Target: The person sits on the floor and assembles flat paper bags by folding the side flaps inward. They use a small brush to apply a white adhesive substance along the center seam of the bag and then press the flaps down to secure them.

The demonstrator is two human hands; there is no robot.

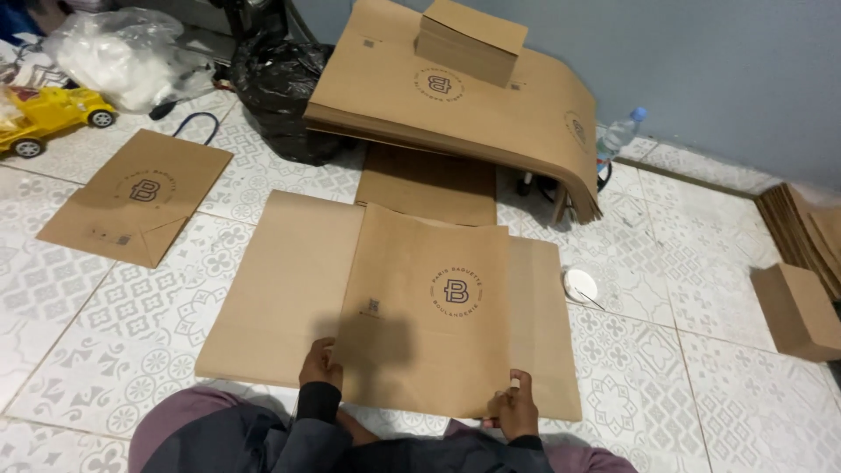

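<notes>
From the head camera, looking down: a flat brown kraft-paper bag with a round dark printed emblem (427, 307) lies on a larger sheet of plain brown paper (280, 289) spread over the white patterned floor tiles (114, 342); the left hand (320, 363) rests at the bag's lower left corner, fingers curled down onto the paper edge, touching it; whether they pinch it cannot be told; the right hand (512, 407) grips the bag's lower right edge, thumb on top and fingers tucked beneath.

Beyond the bag, a thick stack of the same brown sheets (455, 105) droops over a low support, with a smaller bundle of folded brown paper (471, 39) sitting on top (the support itself is mostly hidden); a second flat emblem bag (136, 197) lies well apart to the left; near it stand a yellow toy car (48, 118), a clear plastic bag (123, 52) and a black plastic bag (276, 88); to the right are a clear plastic bottle with a blue cap (618, 136), a small white round lid (579, 285) and another pile of brown paper pieces (802, 280).
</notes>
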